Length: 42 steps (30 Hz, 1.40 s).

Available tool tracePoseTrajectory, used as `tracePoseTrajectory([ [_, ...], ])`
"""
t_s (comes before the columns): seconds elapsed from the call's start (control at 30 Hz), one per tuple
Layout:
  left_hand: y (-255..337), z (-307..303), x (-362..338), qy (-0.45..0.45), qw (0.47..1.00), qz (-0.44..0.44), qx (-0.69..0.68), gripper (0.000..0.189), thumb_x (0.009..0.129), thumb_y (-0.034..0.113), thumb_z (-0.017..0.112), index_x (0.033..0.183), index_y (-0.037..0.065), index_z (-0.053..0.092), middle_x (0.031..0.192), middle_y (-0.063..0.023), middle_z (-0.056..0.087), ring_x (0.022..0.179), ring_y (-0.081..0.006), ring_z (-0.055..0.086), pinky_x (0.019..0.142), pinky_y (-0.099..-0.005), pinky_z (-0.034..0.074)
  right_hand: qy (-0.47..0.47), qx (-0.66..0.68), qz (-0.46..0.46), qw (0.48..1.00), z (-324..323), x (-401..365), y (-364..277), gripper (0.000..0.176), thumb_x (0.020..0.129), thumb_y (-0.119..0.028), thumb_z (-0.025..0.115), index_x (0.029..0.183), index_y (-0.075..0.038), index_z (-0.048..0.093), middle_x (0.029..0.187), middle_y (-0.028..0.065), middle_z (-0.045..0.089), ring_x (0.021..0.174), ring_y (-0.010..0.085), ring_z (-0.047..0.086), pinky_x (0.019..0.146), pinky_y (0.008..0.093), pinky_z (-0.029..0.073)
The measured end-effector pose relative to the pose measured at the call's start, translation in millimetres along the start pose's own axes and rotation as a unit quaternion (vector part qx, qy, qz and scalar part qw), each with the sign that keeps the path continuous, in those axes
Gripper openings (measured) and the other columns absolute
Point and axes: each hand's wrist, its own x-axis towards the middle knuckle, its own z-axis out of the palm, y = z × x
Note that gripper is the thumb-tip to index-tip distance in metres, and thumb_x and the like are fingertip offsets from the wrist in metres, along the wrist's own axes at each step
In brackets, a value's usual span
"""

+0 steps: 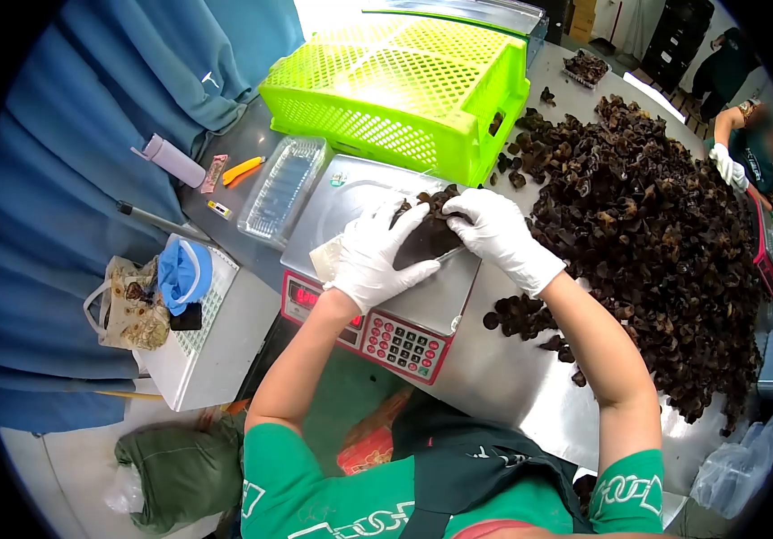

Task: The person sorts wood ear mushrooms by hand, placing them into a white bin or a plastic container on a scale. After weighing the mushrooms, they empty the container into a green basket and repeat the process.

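Note:
On the steel plate of a scale (pixel 440 310) sits a small clear plastic tray (pixel 451 255) with dark wood ear mushrooms (pixel 430 235) in it. My left hand (pixel 376 256), in a white glove, grips the tray's left end, thumb along the near side and fingers along the far side. From the right, my gloved right hand (pixel 499 235) bends its fingers onto wood ears at the tray's far right. Its fingertips are partly hidden. The scale's red digits are partly covered by my left wrist. A large heap of wood ears (pixel 647 234) lies to the right.
A green plastic crate (pixel 386 99) stands behind the scale, with clear plastic trays (pixel 286 189) to its left. Beyond lie an orange cutter (pixel 243 171) and a lilac bottle (pixel 173 160). A co-worker's gloved hand (pixel 726 167) is across the heap, near another scale (pixel 767 238).

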Motion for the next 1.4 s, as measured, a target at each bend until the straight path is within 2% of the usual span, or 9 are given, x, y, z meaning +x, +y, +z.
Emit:
tracePoseTrajectory([
  [0.17, 19.3, 0.2, 3.9, -0.038, 0.999, 0.024, -0.023, 0.069, 0.077, 0.036, 0.084, 0.138, 0.014, 0.06, 0.136, -0.0189, 0.056, 0.125, -0.0409, 0.055, 0.104, -0.0516, 0.045, 0.002, -0.167, -0.03, 0.985, -37.1, -6.4, 1.2, 0.022, 0.078, -0.005, 0.073, 0.099, -0.012, 0.072, 0.088, 0.0065, 0.064, 0.086, 0.0298, 0.064, 0.078, 0.0411, 0.054],
  [0.33, 17.4, 7.4, 4.9, -0.038, 0.997, 0.037, -0.052, 0.072, 0.078, 0.036, 0.084, 0.141, 0.014, 0.058, 0.141, -0.019, 0.053, 0.129, -0.0416, 0.051, 0.108, -0.0515, 0.043, -0.104, -0.09, -0.051, 0.989, -55.5, -26.8, -0.4, 0.029, 0.087, -0.018, 0.076, 0.115, -0.008, 0.073, 0.095, 0.0101, 0.063, 0.093, 0.0298, 0.063, 0.081, 0.0415, 0.053],
  [0.5, 23.6, -10.2, 6.7, -0.013, 0.998, 0.05, 0.021, 0.083, 0.076, 0.04, 0.086, 0.147, 0.013, 0.053, 0.148, -0.0197, 0.047, 0.135, -0.0419, 0.047, 0.113, -0.0474, 0.036, -0.027, -0.081, -0.053, 0.995, -67.5, -36.9, -10.3, 0.037, 0.085, -0.012, 0.076, 0.121, -0.009, 0.069, 0.095, 0.0088, 0.064, 0.091, 0.0295, 0.062, 0.083, 0.0412, 0.053],
  [0.63, 24.1, -0.3, 31.2, 0.029, 0.998, 0.058, -0.01, 0.061, 0.085, 0.03, 0.08, 0.139, 0.011, 0.06, 0.138, -0.015, 0.059, 0.131, -0.0352, 0.052, 0.112, -0.0455, 0.036, -0.046, -0.045, 0.0, 0.998, -48.2, -48.6, 0.4, 0.038, 0.084, -0.005, 0.068, 0.121, -0.011, 0.066, 0.099, 0.0105, 0.065, 0.094, 0.0332, 0.065, 0.084, 0.0427, 0.054],
  [0.77, 38.3, 14.0, 60.7, -0.03, 0.996, 0.085, -0.016, 0.049, 0.088, 0.018, 0.072, 0.136, 0.014, 0.062, 0.131, -0.0106, 0.062, 0.13, -0.0297, 0.053, 0.111, -0.0466, 0.036, -0.025, -0.005, 0.045, 0.999, -44.4, -48.3, -4.9, 0.031, 0.085, -0.012, 0.07, 0.116, -0.009, 0.065, 0.095, 0.0128, 0.064, 0.091, 0.0349, 0.065, 0.082, 0.0442, 0.053],
  [0.9, 28.0, 32.8, 76.7, -0.115, 0.992, 0.016, -0.039, 0.022, 0.084, 0.014, 0.071, 0.106, 0.009, 0.07, 0.111, -0.0131, 0.068, 0.105, -0.0342, 0.065, 0.092, -0.0434, 0.051, -0.024, -0.047, 0.074, 0.996, -44.0, -48.4, -11.7, 0.023, 0.086, -0.02, 0.071, 0.104, -0.01, 0.063, 0.092, 0.0126, 0.062, 0.087, 0.0339, 0.064, 0.078, 0.0452, 0.052],
  [0.93, 22.6, 37.8, 75.9, -0.032, 0.996, 0.042, -0.068, 0.011, 0.083, 0.011, 0.071, 0.092, 0.006, 0.068, 0.103, -0.0135, 0.069, 0.092, -0.036, 0.066, 0.081, -0.0436, 0.054, -0.026, -0.071, 0.077, 0.994, -40.6, -46.9, -11.1, 0.017, 0.086, -0.02, 0.071, 0.097, -0.011, 0.062, 0.09, 0.0124, 0.062, 0.085, 0.0332, 0.063, 0.076, 0.0458, 0.052],
  [1.17, -9.1, 24.7, 60.9, -0.071, 0.984, -0.089, -0.135, 0.017, 0.089, 0.013, 0.071, 0.103, 0.004, 0.073, 0.096, -0.0155, 0.073, 0.089, -0.0299, 0.069, 0.084, -0.0384, 0.054, 0.055, -0.054, 0.06, 0.995, -29.9, -37.9, -6.5, 0.008, 0.087, -0.014, 0.067, 0.088, -0.009, 0.061, 0.083, 0.0139, 0.062, 0.08, 0.0363, 0.063, 0.072, 0.047, 0.052],
  [1.4, -16.1, 27.3, 71.8, -0.131, 0.967, -0.095, -0.199, 0.018, 0.089, 0.011, 0.067, 0.103, 0.001, 0.072, 0.096, -0.0152, 0.072, 0.089, -0.0223, 0.068, 0.082, -0.0356, 0.054, 0.136, 0.067, 0.103, 0.983, -68.0, -42.4, -4.7, 0.009, 0.086, -0.009, 0.069, 0.085, -0.007, 0.06, 0.079, 0.0106, 0.059, 0.072, 0.0288, 0.06, 0.067, 0.0394, 0.05],
])
